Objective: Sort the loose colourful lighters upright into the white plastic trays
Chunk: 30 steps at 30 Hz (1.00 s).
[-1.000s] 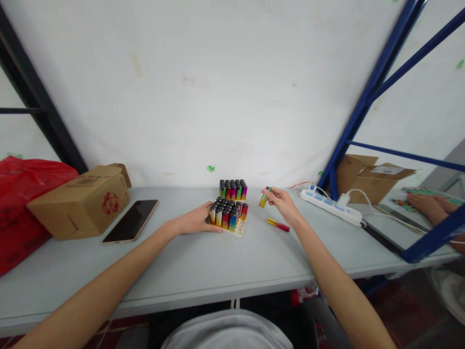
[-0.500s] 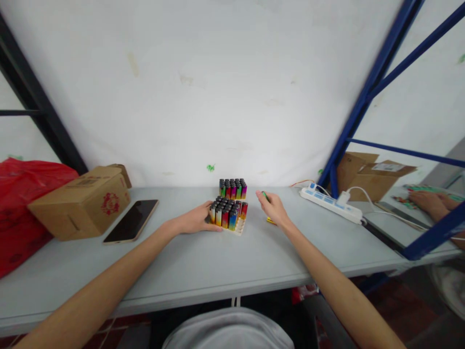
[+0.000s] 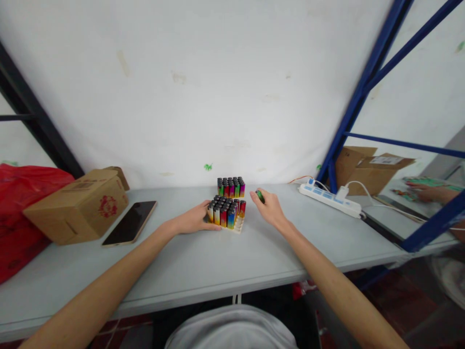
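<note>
A pale tray [image 3: 238, 228] stands on the table with several upright lighters [image 3: 224, 214] in it, multicoloured with black tops. Empty slots show along its right front. My left hand [image 3: 196, 218] grips the tray's left side, thumb along the front edge, fingers partly hidden behind. To the right of the tray, my right hand [image 3: 268, 206] is closed round a green lighter [image 3: 260, 196], raised a little above the table; most of the lighter is hidden by the fingers. Behind the tray, a second block of upright lighters [image 3: 231, 188] stands near the wall.
On the left lie a phone [image 3: 131, 223], a cardboard box [image 3: 78, 206] and a red plastic bag [image 3: 29, 213]. A white power strip [image 3: 330, 200] with cables is at right, beside a blue metal frame [image 3: 358, 106]. Beyond it are an open carton [image 3: 370, 169] and another person's hand [image 3: 425, 192].
My right hand has moved slightly left and turned, showing more of the green lighter. The yellow piece under that hand is out of sight now. My left hand stays at the tray.
</note>
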Tool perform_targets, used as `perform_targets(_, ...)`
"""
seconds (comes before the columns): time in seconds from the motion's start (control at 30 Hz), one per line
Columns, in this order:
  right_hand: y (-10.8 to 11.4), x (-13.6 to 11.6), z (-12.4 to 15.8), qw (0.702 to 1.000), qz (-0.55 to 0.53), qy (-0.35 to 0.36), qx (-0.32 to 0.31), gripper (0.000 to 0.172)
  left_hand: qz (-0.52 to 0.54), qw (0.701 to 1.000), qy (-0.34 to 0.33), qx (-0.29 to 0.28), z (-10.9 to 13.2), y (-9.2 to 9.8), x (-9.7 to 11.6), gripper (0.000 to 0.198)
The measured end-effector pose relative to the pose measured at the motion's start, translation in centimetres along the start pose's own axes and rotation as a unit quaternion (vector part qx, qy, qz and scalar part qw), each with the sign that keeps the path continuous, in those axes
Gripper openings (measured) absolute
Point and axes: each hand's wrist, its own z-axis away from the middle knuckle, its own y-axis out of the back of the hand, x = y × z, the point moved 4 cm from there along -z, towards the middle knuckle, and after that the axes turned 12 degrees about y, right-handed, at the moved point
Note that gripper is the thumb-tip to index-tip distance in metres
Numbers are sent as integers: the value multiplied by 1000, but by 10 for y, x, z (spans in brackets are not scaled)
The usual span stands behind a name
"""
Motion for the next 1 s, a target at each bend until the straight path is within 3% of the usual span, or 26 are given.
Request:
perform_targets(0.2, -1, -4, 2, 996, -68, 27, -53, 37, 5, 1000, 13, -6, 0, -1, 1, 80)
perform_targets(0.4, -3, -11, 1, 989, -23, 130, -72, 48, 7, 1000, -9, 3, -1, 0, 0, 71)
perform_targets(0.57, -8, -7, 5, 988, -29, 119, -99, 38, -5, 1000, -14, 4, 0, 0, 2, 70)
perform_targets(0.77, -18, -3, 7, 975, 11, 155, -159, 28, -6, 1000, -20, -5, 1, -1, 4, 67)
perform_targets(1.0, -17, -5, 7, 980, 33, 129, -151, 42, -2, 1000, -13, -1, 1, -2, 3, 68)
